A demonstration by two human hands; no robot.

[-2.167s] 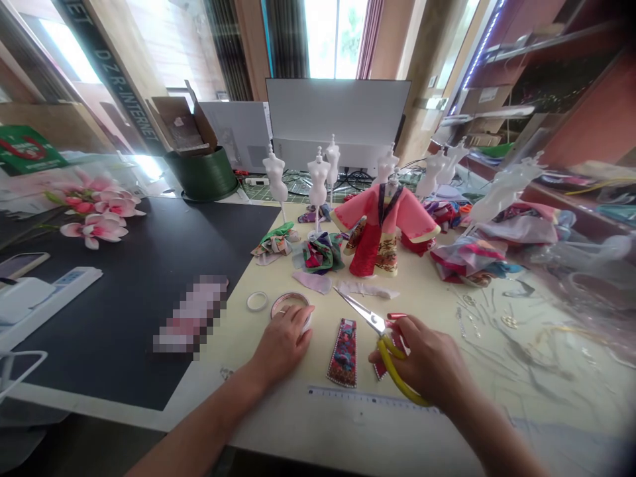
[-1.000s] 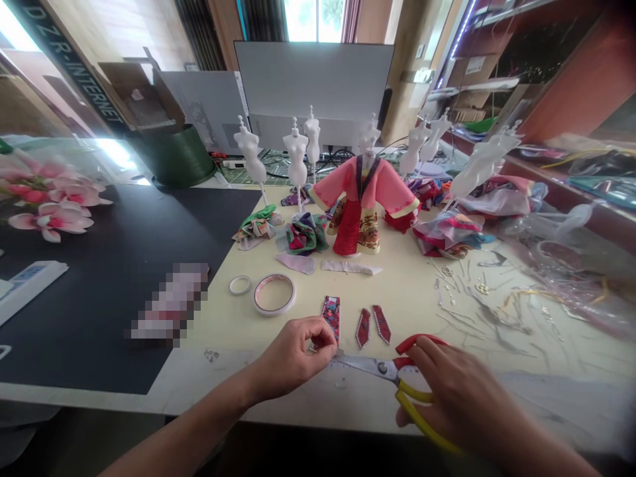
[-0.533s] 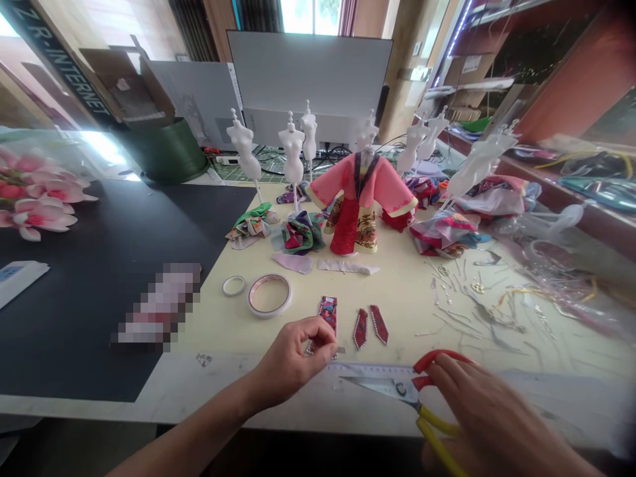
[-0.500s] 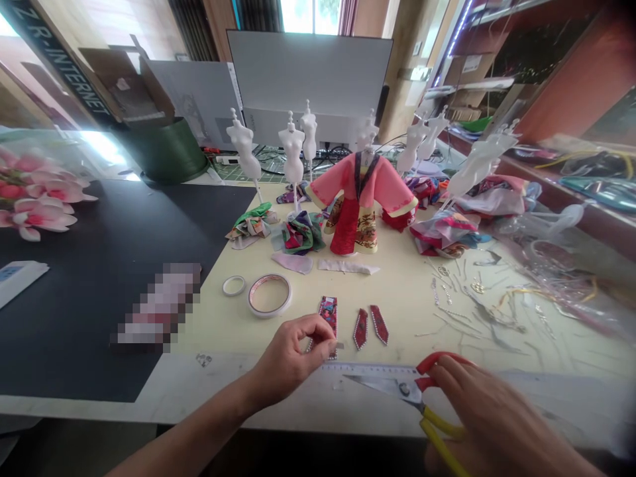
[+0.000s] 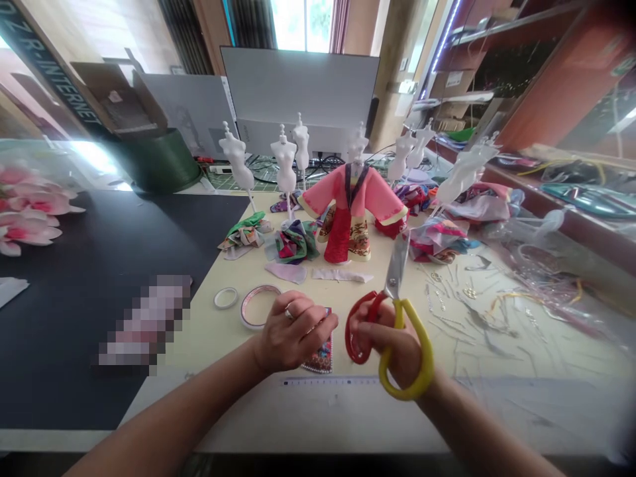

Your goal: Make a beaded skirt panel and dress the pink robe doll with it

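While the right hand (image 5: 385, 341) closes around the handles of a pair of scissors (image 5: 396, 265), their red and yellow grips wrapped in its fingers, the blades stand shut and point up and away, towards the doll dress (image 5: 350, 212). The left hand (image 5: 293, 331), with a ring on one finger, is curled over a beaded patterned fabric strip (image 5: 318, 361) lying on the bench (image 5: 209, 358); only the strip's lower end shows below the hand, and I cannot tell whether the fingers pinch it or just rest on it. The two hands are close together, and the scissors do not touch the strip.

A metal ruler (image 5: 330, 381) lies along the near side of the bench, just below the strip. To the left of the left hand sit a roll of tape (image 5: 256, 307) and a smaller white ring of tape (image 5: 226, 298). Further up are two pale fabric scraps (image 5: 339, 275), bunched colourful cloth (image 5: 293, 242), and white dress forms (image 5: 285, 159) on thin stands. Small metal trinkets (image 5: 470, 292) are scattered on the right of the bench, beside a heap of fabric (image 5: 437, 242).
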